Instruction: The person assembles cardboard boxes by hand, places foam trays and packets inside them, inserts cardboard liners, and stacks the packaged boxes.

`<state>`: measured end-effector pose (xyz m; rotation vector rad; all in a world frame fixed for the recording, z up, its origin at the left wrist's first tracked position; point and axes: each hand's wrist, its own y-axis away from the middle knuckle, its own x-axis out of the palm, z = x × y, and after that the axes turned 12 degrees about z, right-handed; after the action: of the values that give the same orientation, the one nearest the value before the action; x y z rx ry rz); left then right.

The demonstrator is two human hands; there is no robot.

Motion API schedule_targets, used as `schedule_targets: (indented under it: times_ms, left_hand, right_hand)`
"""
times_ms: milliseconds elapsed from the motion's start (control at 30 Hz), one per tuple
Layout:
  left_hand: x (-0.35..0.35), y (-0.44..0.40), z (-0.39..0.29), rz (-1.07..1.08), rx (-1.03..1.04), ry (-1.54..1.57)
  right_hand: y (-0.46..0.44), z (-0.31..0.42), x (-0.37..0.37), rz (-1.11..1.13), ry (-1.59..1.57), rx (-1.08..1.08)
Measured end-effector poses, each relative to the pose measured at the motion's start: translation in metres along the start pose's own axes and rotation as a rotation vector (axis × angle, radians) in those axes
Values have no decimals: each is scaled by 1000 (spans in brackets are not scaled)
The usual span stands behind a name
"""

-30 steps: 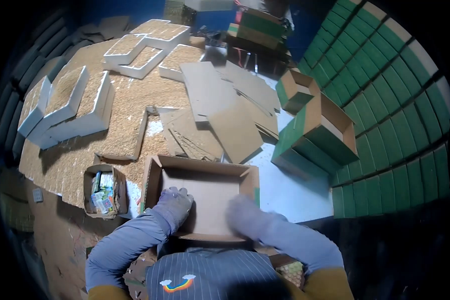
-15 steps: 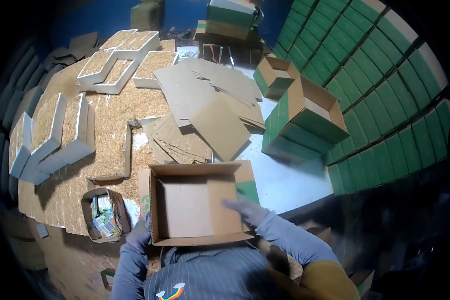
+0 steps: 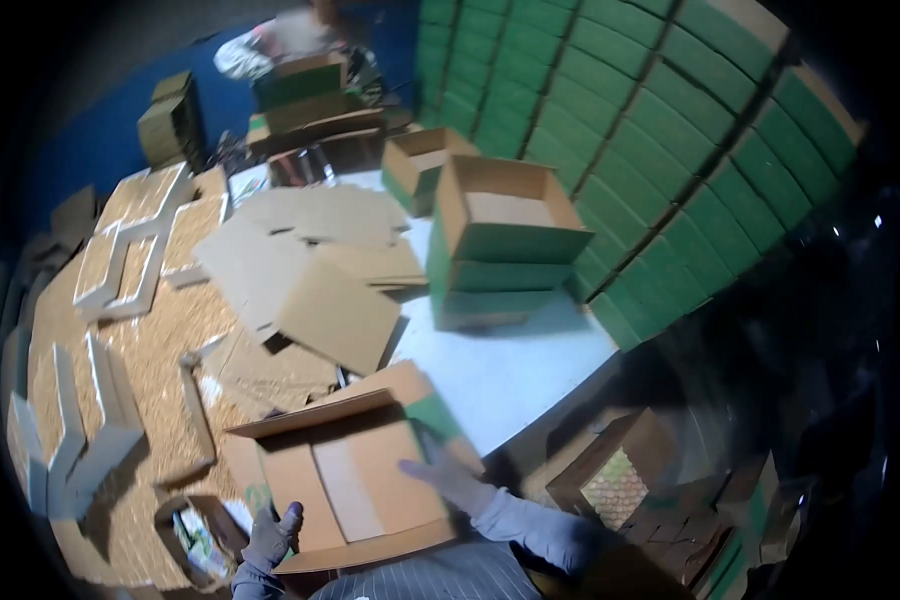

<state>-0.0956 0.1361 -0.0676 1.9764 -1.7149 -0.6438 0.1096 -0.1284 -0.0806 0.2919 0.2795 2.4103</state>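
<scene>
Head view: an open cardboard carton (image 3: 350, 485) lies in front of the wearer, tilted slightly, at the near edge of the surface (image 3: 510, 375); clock positions are taken from this carton. Inside, a paler strip runs between two brown panels; the flap at 12 o'clock leans inward. The left hand (image 3: 268, 540), at 8 o'clock, has its thumb over the carton's edge; how tightly its fingers close cannot be told. The right hand (image 3: 450, 482), at 3 o'clock, is spread with fingers extended over the carton's side; contact cannot be confirmed. A small box (image 3: 227, 525) of printed packets (image 3: 198, 545) stands at 8 o'clock, near the left hand. Loose cardboard sheets (image 3: 338, 315) lie overlapped at 12 o'clock. White-walled trays (image 3: 148, 280) sit between 10 and 11 o'clock. Stacked green cartons (image 3: 505, 270) stand at 1 o'clock, with a tall wall of green boxes (image 3: 660, 150) beyond, toward 2 o'clock. Another person (image 3: 305, 35) is at far 12 o'clock, partly blurred.
</scene>
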Motion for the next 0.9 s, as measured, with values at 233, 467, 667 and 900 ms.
schedule_targets:
  times_ms: [233, 467, 667, 900]
  left_hand:
    - [86, -209, -241, -103, 683, 13]
    - [172, -418, -339, 276, 568, 290]
    - [120, -444, -356, 455, 540, -21]
    - [128, -445, -324, 91, 534, -11]
  right_hand:
    - [119, 34, -214, -544, -427, -393]
    - [129, 190, -350, -900, 1, -962]
    - [40, 216, -448, -340, 396, -671]
    - [-149, 201, -381, -157, -484, -327]
